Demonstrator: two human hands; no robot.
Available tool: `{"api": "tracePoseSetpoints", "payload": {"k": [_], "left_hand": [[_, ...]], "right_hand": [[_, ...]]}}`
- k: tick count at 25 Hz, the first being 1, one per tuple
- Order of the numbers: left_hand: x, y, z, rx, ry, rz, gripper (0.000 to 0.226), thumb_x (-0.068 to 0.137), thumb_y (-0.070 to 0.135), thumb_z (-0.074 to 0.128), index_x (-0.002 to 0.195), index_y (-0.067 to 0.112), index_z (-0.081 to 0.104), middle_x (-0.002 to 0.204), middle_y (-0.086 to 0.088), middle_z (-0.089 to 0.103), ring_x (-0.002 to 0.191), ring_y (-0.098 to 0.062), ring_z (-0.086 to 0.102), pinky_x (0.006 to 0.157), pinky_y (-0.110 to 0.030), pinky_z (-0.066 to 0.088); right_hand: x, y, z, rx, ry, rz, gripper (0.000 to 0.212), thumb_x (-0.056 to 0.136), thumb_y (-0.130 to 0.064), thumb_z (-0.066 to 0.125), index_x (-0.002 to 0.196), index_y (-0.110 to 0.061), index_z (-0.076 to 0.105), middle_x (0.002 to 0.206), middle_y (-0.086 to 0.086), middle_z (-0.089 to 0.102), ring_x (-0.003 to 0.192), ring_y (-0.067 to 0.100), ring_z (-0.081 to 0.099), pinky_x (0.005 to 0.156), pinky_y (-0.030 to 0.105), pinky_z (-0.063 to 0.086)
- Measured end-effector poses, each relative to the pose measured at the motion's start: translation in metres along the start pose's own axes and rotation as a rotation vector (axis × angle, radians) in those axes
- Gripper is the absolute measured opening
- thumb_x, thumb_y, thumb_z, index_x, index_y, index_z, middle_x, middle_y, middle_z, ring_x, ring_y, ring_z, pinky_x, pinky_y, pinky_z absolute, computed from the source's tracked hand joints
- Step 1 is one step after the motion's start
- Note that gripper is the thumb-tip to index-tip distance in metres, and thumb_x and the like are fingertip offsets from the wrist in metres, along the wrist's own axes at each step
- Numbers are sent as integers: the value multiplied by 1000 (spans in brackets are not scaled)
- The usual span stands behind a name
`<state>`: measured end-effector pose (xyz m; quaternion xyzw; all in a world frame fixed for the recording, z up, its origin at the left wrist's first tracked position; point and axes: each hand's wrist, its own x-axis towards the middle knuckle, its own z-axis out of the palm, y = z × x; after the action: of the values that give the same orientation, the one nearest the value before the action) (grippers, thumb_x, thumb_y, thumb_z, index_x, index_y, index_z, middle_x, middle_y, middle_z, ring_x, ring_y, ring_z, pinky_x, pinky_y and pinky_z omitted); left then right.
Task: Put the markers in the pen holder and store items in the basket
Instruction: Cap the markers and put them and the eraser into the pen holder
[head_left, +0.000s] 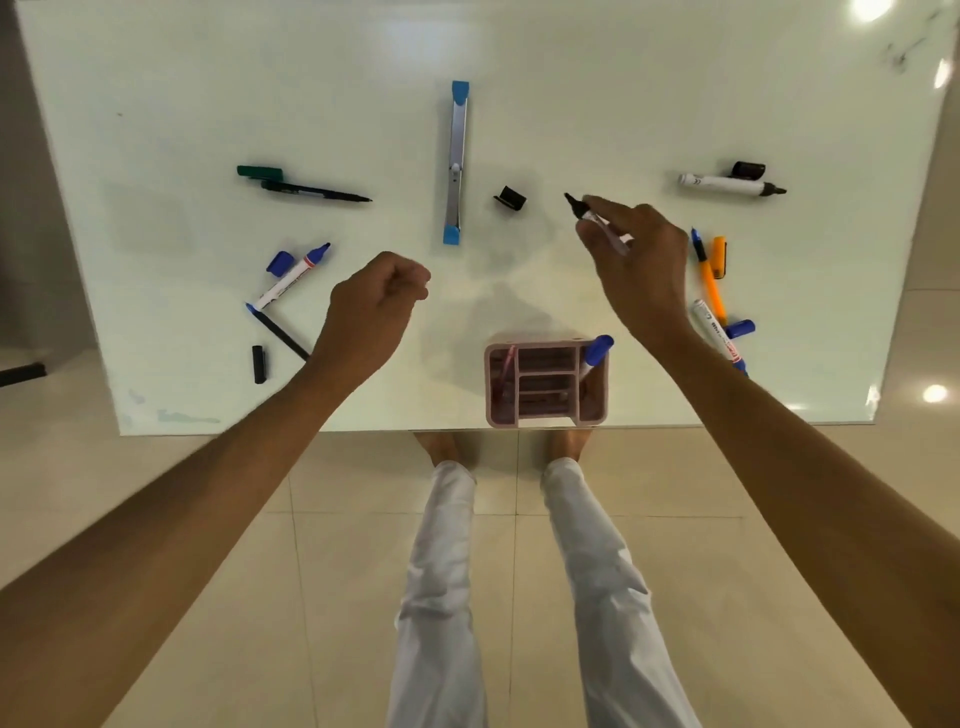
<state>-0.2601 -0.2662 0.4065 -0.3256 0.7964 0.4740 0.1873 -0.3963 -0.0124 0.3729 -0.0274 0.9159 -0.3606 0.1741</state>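
Observation:
My right hand (636, 260) grips an uncapped black-tipped marker (584, 210) just above the white table (156, 104), its tip pointing toward a loose black cap (510, 198). My left hand (376, 296) hovers curled shut, holding nothing. A pink pen holder (597, 410) stands at the table's near edge with a capped blue marker (596, 353) in it. On the left lie an uncapped blue marker (293, 278), its blue cap (280, 262), a blue-tipped black pen (278, 332), a black cap (259, 364), a green cap (260, 171) and a black pen (317, 191).
A blue-ended grey bar (456, 161) lies in the middle. At far right rest an uncapped white marker (727, 184) with its black cap (748, 169). Nearer right are an orange pen (710, 283), its orange cap (719, 254) and another white marker (714, 327). No basket is in view.

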Motion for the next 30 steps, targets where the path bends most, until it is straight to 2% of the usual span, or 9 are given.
{"api": "tracePoseSetpoints", "payload": {"k": [4,9,12,17,20,22,24,26,30], "left_hand": [[42,35,38,391,1,386,34,100,20,69,133,19,61,141,-6,54,109,-24,68,92,-39,59],[93,55,83,762,8,543,61,98,8,68,155,25,50,168,-9,37,131,-41,55,108,-53,51],[105,39,91,712,-79,507,42,103,13,64,143,24,64,158,-10,50,136,-36,53,110,-49,48],[83,15,79,664,-89,489,29,100,11,64,129,10,70,113,-22,65,103,-42,65,91,-49,54],[62,12,82,264,83,280,26,92,16,71,118,15,74,105,-8,75,93,-22,75,87,-29,59],[52,24,78,-423,253,-133,29,94,10,70,123,8,72,106,-7,77,93,-18,81,88,-22,61],[35,40,69,-1033,234,-396,33,100,4,65,132,-5,64,115,-18,75,97,-27,82,85,-25,64],[8,48,64,-1205,113,-455,31,102,3,64,131,-7,62,110,-20,76,99,-30,81,81,-25,64],[-44,56,73,-1111,-101,-333,21,103,0,61,124,2,65,102,-16,78,102,-29,80,86,-34,64]], "right_hand": [[-11,14,-49,349,-29,278,29,93,-36,76,121,-29,80,87,-10,75,55,0,53,64,25,47],[-27,22,-84,410,-85,314,26,95,-32,77,120,-28,80,83,-2,71,47,11,42,47,18,40],[-23,23,-94,380,-107,269,26,94,-33,77,119,-28,80,85,5,74,48,10,44,48,20,42],[-21,18,-93,401,76,258,21,95,-36,74,112,-27,82,79,3,73,55,10,49,55,25,47],[-35,13,-90,404,87,267,21,96,-37,74,111,-27,82,78,-6,73,60,8,54,60,27,49],[-52,5,-87,401,48,261,21,97,-35,73,114,-26,81,78,-10,73,63,2,59,63,24,48],[-74,-8,-79,417,1,252,21,99,-31,72,118,-26,79,78,-12,74,70,-2,65,67,15,49],[-97,-22,-65,401,-53,226,22,99,-31,71,120,-28,78,94,-14,78,89,-2,70,76,9,52],[-133,-39,-37,406,-98,228,25,100,-32,70,123,-27,78,113,-11,79,99,-3,72,80,9,55]]}}
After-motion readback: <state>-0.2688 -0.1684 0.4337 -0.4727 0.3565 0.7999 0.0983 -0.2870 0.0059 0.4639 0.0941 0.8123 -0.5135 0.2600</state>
